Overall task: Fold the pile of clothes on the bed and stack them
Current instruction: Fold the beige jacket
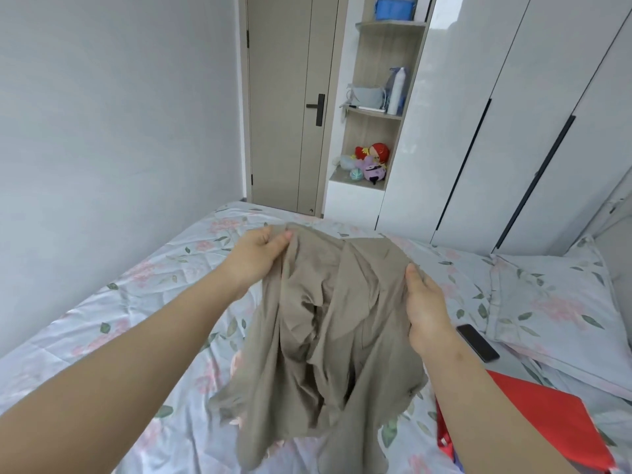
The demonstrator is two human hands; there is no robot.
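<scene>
Holding up a crumpled taupe thin-cloth garment point(325, 343) between both hands, above the pale floral-print bed sheet point(147, 302). Pinching its top left corner with the left hand point(260, 251); gripping its right edge with the right hand point(424, 302), fingers tucked behind the cloth.

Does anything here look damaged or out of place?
The tan garment has a ragged, frayed lower edge. A dark phone lies loose on the bed beside the pillow, where folding could bury it.
</scene>
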